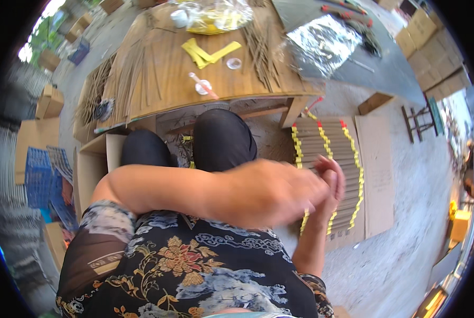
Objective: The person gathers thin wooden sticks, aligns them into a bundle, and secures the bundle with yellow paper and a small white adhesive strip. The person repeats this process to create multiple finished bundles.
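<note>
My left forearm reaches across my lap to the right, and my left hand (276, 191), smeared by motion, overlaps my right hand. My right hand (332, 183) is raised with its fingers curled in; whatever they may hold is hidden. The left fingers cannot be made out. Beneath and beyond both hands lies a row of thin brown sticks (340, 148), side by side like a mat. Three lines of yellow strips with red ends cross it. It rests on a flattened cardboard sheet (377, 175) on the floor.
Ahead stands a wooden table (168, 74) with loose brown sticks (136, 79), yellow strips (207, 54), a tape roll (234, 63) and a clear plastic bag (218, 18). A dark table (388, 66) to its right bears silvery plastic (324, 45). At left are blue crates (38, 177) and cardboard boxes (49, 102).
</note>
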Action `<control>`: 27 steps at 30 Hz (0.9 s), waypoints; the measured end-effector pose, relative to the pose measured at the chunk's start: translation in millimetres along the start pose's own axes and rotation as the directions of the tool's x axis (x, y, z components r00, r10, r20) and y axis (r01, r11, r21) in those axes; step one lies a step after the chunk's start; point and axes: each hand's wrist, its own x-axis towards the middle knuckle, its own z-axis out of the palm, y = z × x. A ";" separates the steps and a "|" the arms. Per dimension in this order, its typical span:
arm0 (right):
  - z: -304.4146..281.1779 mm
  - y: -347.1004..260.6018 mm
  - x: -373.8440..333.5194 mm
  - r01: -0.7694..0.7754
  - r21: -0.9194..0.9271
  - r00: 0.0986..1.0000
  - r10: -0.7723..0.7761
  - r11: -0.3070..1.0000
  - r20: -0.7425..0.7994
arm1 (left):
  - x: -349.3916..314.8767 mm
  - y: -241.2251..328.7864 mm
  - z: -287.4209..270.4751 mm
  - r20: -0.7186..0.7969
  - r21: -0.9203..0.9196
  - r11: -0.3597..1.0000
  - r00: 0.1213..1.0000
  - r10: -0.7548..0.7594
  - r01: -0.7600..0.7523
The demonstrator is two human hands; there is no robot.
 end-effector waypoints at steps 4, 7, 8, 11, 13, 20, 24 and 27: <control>141.8 -50.4 -4.2 -0.224 -0.090 0.519 0.197 0.970 0.832 | 14.3 47.1 29.8 -0.079 0.050 0.910 0.906 0.415 -0.412; 193.7 -48.0 -25.8 -0.345 -0.209 0.176 0.282 0.915 0.943 | -7.7 50.6 37.4 -0.129 0.092 0.896 0.886 0.444 -0.435; 201.2 -46.1 -30.4 -0.387 -0.245 0.104 0.306 0.889 0.946 | -18.7 48.8 34.1 -0.128 0.108 0.910 0.902 0.413 -0.401; 208.0 -48.9 -41.4 -0.493 -0.354 -0.067 0.372 0.795 0.926 | -47.6 44.4 17.8 -0.129 0.155 0.939 0.936 0.326 -0.306; 214.9 -43.3 -48.8 -0.544 -0.400 -0.142 0.388 0.738 0.910 | -55.4 45.2 18.5 -0.135 0.175 0.934 0.932 0.338 -0.313; 269.8 -20.6 -89.0 -0.433 -0.317 0.049 0.373 0.844 0.926 | -56.8 68.5 7.5 -0.122 0.216 0.875 0.877 0.465 -0.433; 262.7 -31.2 -86.9 -0.199 -0.337 0.068 0.356 0.920 0.932 | -73.9 68.5 0.9 -0.172 0.236 0.888 0.883 0.437 -0.393; 278.2 -16.7 -96.5 -0.298 -0.366 0.032 0.393 0.882 0.919 | -71.8 71.3 -3.6 -0.186 0.271 0.883 0.880 0.438 -0.382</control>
